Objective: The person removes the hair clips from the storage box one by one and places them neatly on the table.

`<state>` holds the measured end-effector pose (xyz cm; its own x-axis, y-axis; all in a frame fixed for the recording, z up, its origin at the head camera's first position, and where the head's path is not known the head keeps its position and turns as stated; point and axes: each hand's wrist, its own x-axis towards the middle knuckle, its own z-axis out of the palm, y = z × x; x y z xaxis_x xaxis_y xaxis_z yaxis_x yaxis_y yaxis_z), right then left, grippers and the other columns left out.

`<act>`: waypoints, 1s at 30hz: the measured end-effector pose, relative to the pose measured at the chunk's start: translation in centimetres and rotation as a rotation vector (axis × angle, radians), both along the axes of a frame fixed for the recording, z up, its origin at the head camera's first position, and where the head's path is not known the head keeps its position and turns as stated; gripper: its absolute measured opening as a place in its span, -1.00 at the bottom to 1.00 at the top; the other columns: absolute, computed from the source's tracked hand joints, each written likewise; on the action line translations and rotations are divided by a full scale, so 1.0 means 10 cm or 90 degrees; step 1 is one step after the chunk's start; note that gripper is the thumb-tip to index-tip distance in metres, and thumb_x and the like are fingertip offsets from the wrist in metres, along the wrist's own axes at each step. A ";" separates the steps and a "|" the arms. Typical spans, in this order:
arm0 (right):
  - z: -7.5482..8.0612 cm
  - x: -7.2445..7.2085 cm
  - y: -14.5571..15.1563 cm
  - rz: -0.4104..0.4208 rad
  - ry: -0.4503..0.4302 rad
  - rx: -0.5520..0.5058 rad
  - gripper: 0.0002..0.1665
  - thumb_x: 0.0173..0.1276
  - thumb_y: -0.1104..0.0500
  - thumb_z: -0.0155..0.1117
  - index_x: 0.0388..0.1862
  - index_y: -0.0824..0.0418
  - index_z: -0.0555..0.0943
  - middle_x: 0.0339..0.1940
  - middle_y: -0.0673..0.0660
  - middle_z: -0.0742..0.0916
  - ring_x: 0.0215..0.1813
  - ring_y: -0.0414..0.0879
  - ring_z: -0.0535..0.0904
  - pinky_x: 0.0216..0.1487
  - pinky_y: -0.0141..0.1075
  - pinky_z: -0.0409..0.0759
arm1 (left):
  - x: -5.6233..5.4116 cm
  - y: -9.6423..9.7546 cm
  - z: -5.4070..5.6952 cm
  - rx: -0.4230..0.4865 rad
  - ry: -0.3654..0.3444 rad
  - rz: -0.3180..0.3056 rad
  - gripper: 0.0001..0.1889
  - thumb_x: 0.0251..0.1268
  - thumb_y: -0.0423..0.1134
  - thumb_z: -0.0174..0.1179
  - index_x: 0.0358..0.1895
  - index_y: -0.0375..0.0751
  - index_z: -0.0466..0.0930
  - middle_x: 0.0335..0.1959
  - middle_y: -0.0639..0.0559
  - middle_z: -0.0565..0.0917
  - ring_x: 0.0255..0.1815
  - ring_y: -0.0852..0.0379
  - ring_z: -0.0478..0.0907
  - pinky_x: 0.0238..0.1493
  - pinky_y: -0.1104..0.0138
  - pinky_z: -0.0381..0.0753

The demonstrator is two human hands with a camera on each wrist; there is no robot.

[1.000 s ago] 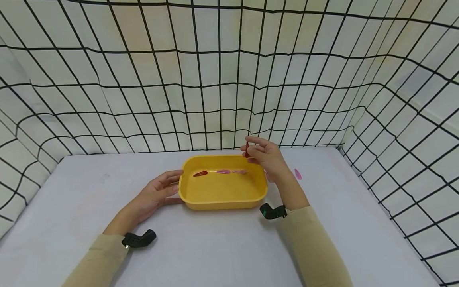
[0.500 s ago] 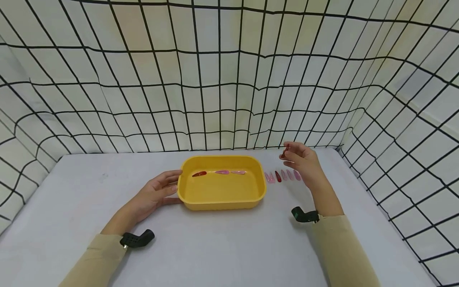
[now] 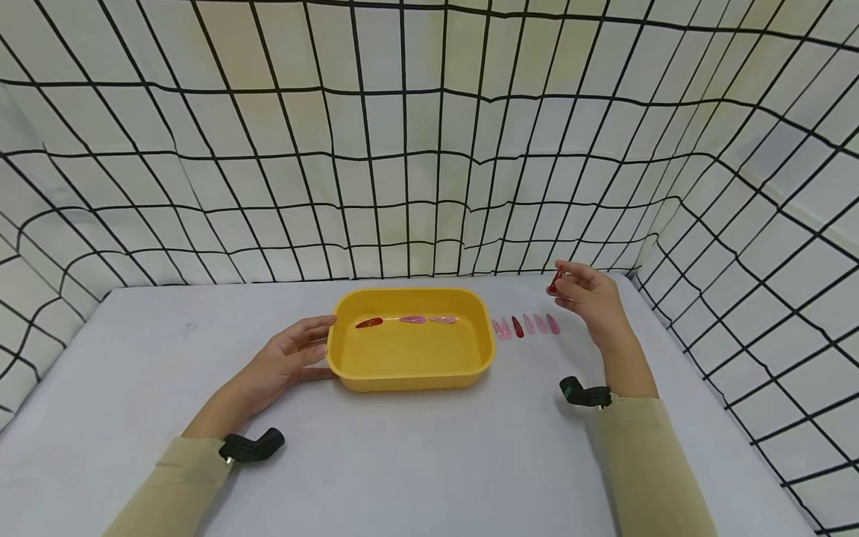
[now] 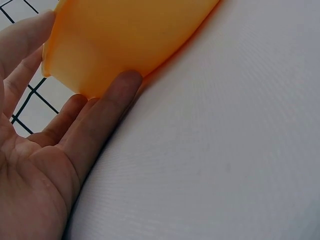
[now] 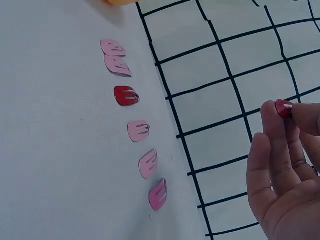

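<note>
A red snap hair clip [image 5: 283, 109] is pinched between the thumb and fingertips of my right hand [image 3: 590, 298], raised above the table right of the tray. My left hand [image 3: 285, 358] rests with fairly straight fingers against the left end of the yellow tray [image 3: 409, 380]; in the left wrist view, fingers touch its wall. Inside the tray lie a red clip [image 3: 369, 323] and two pink clips, one of them a brighter pink clip [image 3: 412, 319]. Right of the tray runs a row of several clips, mostly pink, with one red clip [image 5: 126, 96] among them.
A white cloth [image 3: 403, 462] covers the table. Black-lined grid netting [image 3: 403, 179] stands along the back and right side, close behind the right hand. Each wrist wears a dark camera band [image 3: 251, 447].
My right hand has moved right from over the tray's back right corner, still pinching the red clip, uncovering the row of clips. The left hand stays at the tray.
</note>
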<state>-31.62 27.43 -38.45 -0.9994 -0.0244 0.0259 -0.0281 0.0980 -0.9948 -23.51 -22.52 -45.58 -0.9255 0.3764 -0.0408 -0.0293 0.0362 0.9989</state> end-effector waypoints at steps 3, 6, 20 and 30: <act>-0.01 0.00 0.01 -0.012 -0.006 0.018 -0.50 0.45 0.18 0.27 0.32 0.23 0.49 -0.15 0.04 0.65 -0.12 -0.23 0.72 -0.06 -0.40 0.71 | 0.00 -0.01 -0.01 0.005 0.002 -0.006 -0.44 0.55 -0.24 0.06 0.52 -0.14 0.17 0.51 -0.25 0.21 0.22 0.14 0.57 0.11 0.17 0.68; -0.03 -0.01 0.03 -0.020 -0.013 0.046 -0.50 0.46 0.16 0.26 0.34 0.22 0.48 -0.14 0.04 0.65 -0.12 -0.23 0.71 -0.05 -0.39 0.71 | 0.00 -0.01 -0.01 0.006 0.002 -0.005 -0.43 0.55 -0.23 0.07 0.52 -0.15 0.16 0.51 -0.26 0.20 0.21 0.14 0.58 0.11 0.17 0.68; -0.15 -0.04 0.18 -0.012 -0.048 0.180 -0.50 0.53 0.12 0.16 0.39 0.21 0.45 -0.07 0.12 0.66 -0.09 -0.15 0.69 -0.05 -0.40 0.71 | 0.00 -0.01 -0.02 0.009 -0.002 -0.009 -0.44 0.55 -0.24 0.05 0.52 -0.14 0.17 0.51 -0.25 0.20 0.22 0.14 0.57 0.12 0.17 0.68; -0.20 -0.06 0.24 0.002 -0.081 0.228 -0.48 0.53 0.12 0.13 0.40 0.24 0.43 0.00 0.23 0.68 -0.07 -0.07 0.71 -0.11 -0.41 0.70 | -0.01 -0.02 -0.02 0.009 0.005 -0.010 -0.45 0.55 -0.24 0.06 0.52 -0.12 0.18 0.51 -0.25 0.21 0.23 0.15 0.57 0.11 0.16 0.68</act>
<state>-32.19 29.82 -40.47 -0.9939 -0.0127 -0.1098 0.0930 0.4399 -0.8932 -23.65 -22.67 -45.81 -0.9198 0.3915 -0.0281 -0.0210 0.0225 0.9995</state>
